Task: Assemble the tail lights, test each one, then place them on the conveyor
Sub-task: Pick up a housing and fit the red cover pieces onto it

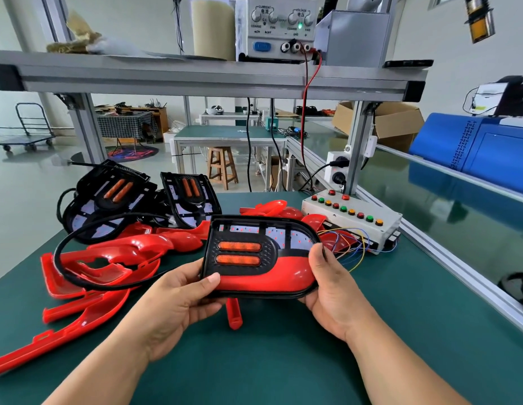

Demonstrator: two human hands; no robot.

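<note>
- Tail light (260, 258) is held up over the green worktop (283, 361), near the middle of the view, face toward the camera. It is clear of the surface.
- The light has a black frame and two orange strips side by side at its left. A red lens covers the lower half, and a pale board with red dots shows along the top.
- Left hand (178, 299) grips the lower left corner, with the thumb pressed on the red lens and the fingers curled underneath.
- Right hand (330, 287) clasps the rounded right end, with the thumb over the front edge and the fingers wrapped behind.
- A black cable (61, 258) loops out to the left and across the pile of red lens covers (123, 252) lying on the worktop.
- Two more black housings (108, 200) with orange strips sit behind the pile, propped up at a tilt.
- One red strip (234, 314) lies on the worktop just below the held light.
- Button box (351, 217) sits to the right rear, with rows of red, green and yellow buttons. Thin coloured wires (351, 247) trail from it toward the right hand.
- Power supply (280, 27) sits on the shelf above, with a green lamp lit and red and black leads hanging down.
- Conveyor (415, 182) runs along the right, beyond the aluminium rail, and a blue machine (473, 147) stands on its far side.
</note>
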